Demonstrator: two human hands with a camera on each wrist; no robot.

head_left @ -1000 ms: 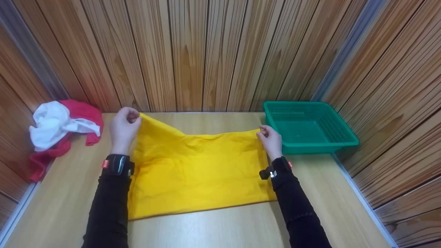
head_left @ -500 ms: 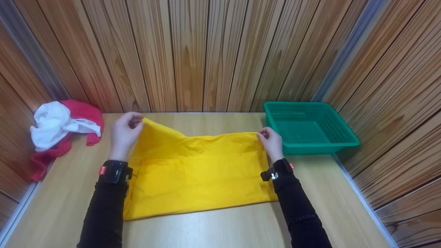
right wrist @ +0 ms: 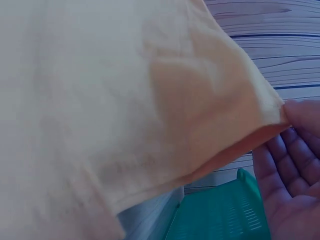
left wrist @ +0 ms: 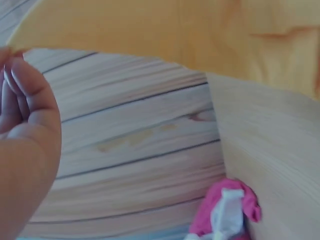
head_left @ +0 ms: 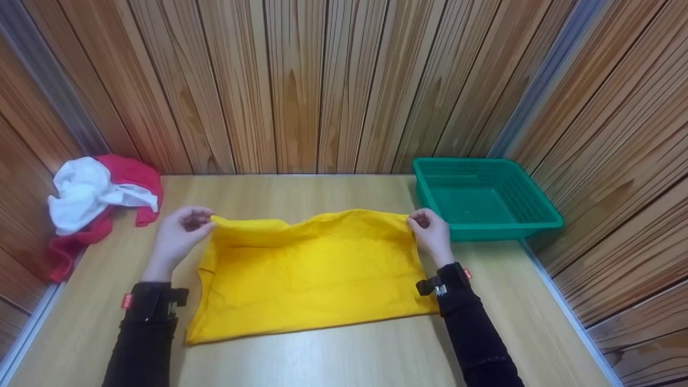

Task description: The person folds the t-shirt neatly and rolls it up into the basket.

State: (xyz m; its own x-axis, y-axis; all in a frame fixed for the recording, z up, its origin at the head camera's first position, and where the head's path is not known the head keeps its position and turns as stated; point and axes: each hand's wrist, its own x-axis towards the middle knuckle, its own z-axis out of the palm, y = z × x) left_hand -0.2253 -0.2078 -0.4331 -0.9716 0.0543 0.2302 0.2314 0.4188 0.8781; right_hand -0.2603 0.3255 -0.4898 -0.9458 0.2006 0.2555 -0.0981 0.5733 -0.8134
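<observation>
A wide yellow cloth (head_left: pixel 317 274) spans the middle of the table, its near edge lying on the wood and its far edge lifted. My left hand (head_left: pixel 180 234) pinches the far left corner between thumb and fingers. At the far right corner, my right hand (head_left: pixel 431 234) pinches the cloth the same way. Between the hands the upper edge sags and ripples, with a fold along the left part. The left wrist view has the yellow cloth (left wrist: pixel 150 25) stretching away from the fingertips. Seen from the right wrist, the pinched corner shows two layers parted slightly.
At the back right stands a green plastic basket (head_left: pixel 486 231), close beside my right hand. Crumpled white cloth (head_left: pixel 80 196) and red cloth (head_left: pixel 129 174) lie heaped in the back left corner. Wood-panelled walls (head_left: pixel 301 86) bound the table (head_left: pixel 301 360) at the back and sides.
Both hands have come down and nearer, the left more than the right, still pinching the corners. The left has also shifted left. The cloth's raised left corner has dropped, nearly level with the right.
</observation>
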